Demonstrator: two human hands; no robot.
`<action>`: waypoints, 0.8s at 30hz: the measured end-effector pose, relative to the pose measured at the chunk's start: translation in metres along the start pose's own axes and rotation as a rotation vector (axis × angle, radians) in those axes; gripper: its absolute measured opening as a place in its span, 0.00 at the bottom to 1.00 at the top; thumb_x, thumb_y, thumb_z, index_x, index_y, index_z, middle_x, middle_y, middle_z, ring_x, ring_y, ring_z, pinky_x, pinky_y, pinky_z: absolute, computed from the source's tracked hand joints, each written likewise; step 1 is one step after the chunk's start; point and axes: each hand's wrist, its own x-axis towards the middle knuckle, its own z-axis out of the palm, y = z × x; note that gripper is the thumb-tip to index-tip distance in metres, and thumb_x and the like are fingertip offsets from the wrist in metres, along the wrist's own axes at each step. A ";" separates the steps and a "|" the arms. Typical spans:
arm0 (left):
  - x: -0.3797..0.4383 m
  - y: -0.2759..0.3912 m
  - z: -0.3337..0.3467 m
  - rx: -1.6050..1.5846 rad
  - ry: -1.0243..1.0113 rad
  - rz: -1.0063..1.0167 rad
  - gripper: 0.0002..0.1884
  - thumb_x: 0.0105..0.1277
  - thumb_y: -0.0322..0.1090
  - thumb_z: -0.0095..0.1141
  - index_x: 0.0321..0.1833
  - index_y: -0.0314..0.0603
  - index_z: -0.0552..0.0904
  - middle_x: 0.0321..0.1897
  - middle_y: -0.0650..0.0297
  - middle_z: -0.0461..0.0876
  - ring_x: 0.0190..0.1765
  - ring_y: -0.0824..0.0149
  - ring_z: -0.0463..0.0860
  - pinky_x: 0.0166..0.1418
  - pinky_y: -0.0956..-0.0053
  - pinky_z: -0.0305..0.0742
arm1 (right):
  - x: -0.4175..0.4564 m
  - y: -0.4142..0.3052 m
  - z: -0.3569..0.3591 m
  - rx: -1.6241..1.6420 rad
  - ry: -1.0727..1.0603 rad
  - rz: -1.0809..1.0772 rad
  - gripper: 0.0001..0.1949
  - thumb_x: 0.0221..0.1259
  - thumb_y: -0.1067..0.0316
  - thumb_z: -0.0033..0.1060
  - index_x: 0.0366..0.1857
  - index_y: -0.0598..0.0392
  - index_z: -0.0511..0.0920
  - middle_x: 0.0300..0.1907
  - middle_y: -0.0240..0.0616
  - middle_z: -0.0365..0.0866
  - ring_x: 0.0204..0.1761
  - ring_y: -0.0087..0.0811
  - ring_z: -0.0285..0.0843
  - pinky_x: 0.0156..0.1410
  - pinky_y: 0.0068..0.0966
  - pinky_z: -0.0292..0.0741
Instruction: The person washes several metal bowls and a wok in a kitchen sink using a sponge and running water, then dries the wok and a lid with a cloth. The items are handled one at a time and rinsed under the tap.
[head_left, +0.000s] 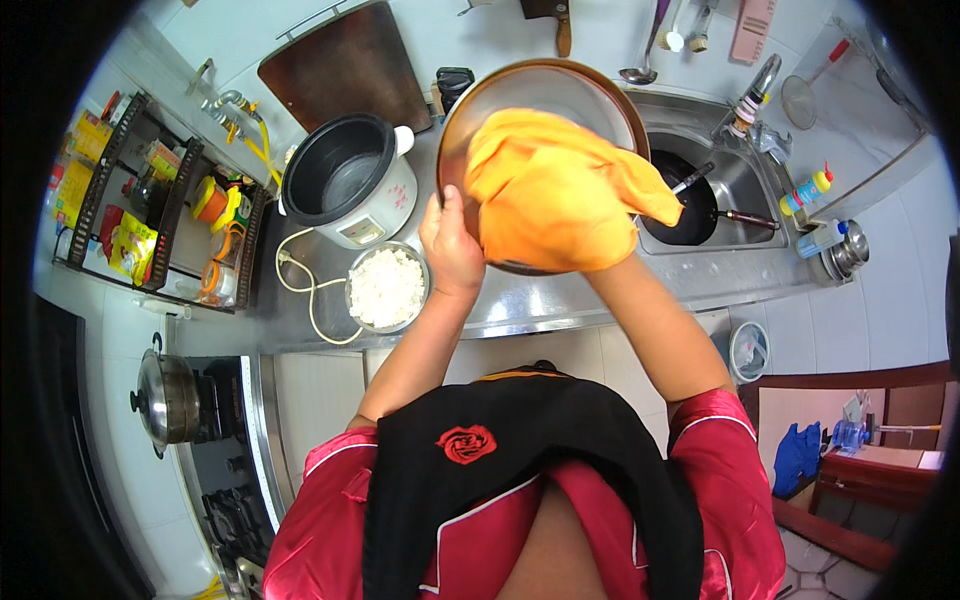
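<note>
A large round metal pan (600, 127) is held above the steel counter, left of the sink. My left hand (452, 247) grips its left rim, thumb on the inner side. Spread over the pan's inside is an orange cloth (555, 195), which covers my right hand (602, 276) almost wholly; only the wrist end shows. The cloth is slightly blurred and its loose end hangs over the right rim. Close to my left forearm stands a metal bowl (352, 311) of white rice (387, 285). Behind it is a lidless white rice cooker (401, 195) with a black inner pot (341, 172).
The sink (739, 225) at right holds black frying pans (679, 202) under a faucet (765, 75). A power cord (300, 289) loops across the counter. Left are a spice rack (161, 240) and a lidded pot (169, 390) on the stove. A cutting board (345, 67) leans behind.
</note>
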 end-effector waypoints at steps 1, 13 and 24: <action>-0.002 0.000 -0.002 0.059 0.023 0.027 0.17 0.74 0.40 0.42 0.47 0.30 0.77 0.40 0.63 0.80 0.42 0.74 0.75 0.48 0.79 0.69 | 0.002 -0.007 0.001 -0.313 -0.015 -0.047 0.24 0.71 0.57 0.45 0.67 0.55 0.58 0.65 0.42 0.65 0.66 0.34 0.64 0.70 0.33 0.64; -0.010 0.002 -0.021 -0.081 0.065 -0.031 0.19 0.71 0.37 0.41 0.58 0.27 0.72 0.48 0.52 0.80 0.50 0.61 0.80 0.57 0.70 0.73 | -0.016 -0.046 0.059 -1.542 0.091 -0.064 0.23 0.51 0.65 0.66 0.54 0.52 0.74 0.50 0.35 0.79 0.56 0.31 0.74 0.63 0.27 0.68; -0.009 -0.003 -0.030 -0.098 0.078 -0.023 0.17 0.69 0.35 0.41 0.53 0.29 0.74 0.46 0.52 0.81 0.48 0.61 0.81 0.54 0.70 0.75 | -0.035 -0.020 0.039 -1.607 0.135 -0.078 0.24 0.49 0.60 0.66 0.52 0.51 0.73 0.48 0.36 0.77 0.52 0.34 0.74 0.58 0.28 0.69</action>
